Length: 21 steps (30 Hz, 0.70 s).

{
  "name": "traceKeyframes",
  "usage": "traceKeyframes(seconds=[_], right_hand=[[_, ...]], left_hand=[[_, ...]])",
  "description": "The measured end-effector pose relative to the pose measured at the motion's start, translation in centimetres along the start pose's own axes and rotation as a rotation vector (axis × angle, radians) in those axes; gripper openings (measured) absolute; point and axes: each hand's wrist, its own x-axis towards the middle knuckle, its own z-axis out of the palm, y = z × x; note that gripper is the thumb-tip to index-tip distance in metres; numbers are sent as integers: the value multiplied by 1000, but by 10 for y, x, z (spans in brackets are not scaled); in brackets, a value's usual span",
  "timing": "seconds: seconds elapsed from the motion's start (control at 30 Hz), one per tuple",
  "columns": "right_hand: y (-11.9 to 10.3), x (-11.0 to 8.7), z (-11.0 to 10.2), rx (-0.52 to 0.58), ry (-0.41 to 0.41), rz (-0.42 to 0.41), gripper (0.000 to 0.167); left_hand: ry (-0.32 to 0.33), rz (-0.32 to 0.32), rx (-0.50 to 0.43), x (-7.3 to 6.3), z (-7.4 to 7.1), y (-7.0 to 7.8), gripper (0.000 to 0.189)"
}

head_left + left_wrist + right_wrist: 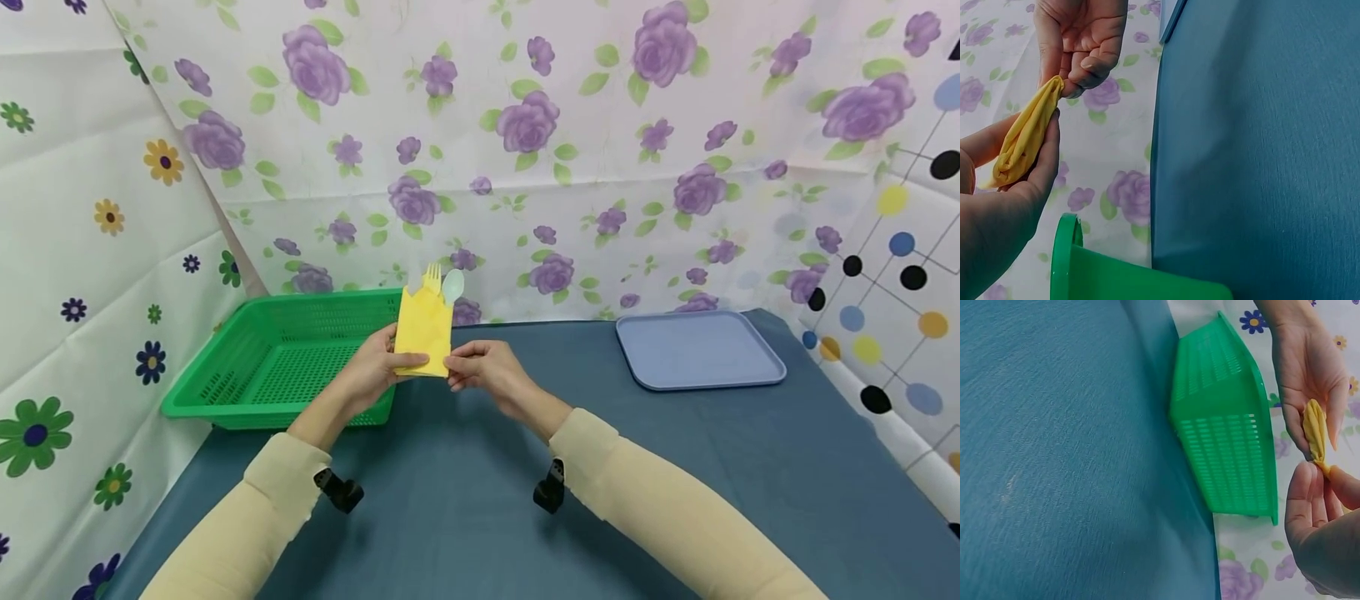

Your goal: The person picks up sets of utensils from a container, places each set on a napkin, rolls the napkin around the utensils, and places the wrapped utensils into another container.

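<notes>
A folded yellow cloth napkin is held up above the table, with a yellow fork and a pale green spoon sticking out of its top. A pale tip beside the fork is too small to make out. My left hand grips the napkin from its left side, thumb across the front. At its lower right corner, my right hand pinches the edge. Both wrist views show the napkin from below, bunched between thumb and fingers; the cutlery is hidden there.
Behind the left hand, a green plastic basket stands on the blue-covered table. A grey-blue tray lies at the back right. Floral sheets rise behind the table and at its sides.
</notes>
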Motion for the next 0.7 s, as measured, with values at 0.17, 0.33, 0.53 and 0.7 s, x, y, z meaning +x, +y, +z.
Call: traceKeyframes(seconds=[0.17,0.33,0.53,0.7], right_hand=[[-1,7,4,8,-10,-4,18],[3,13,18,33,-17,-10,18],[7,18,32,55,-23,3,17],[9,20,35,53,-18,2,16]], left_hand=[[2,-10,17,-1,-6,5,63],[0,-41,46,-4,-21,3,66],[-6,-60,51,-9,-37,-3,67],[-20,-61,55,-8,-42,-4,67]])
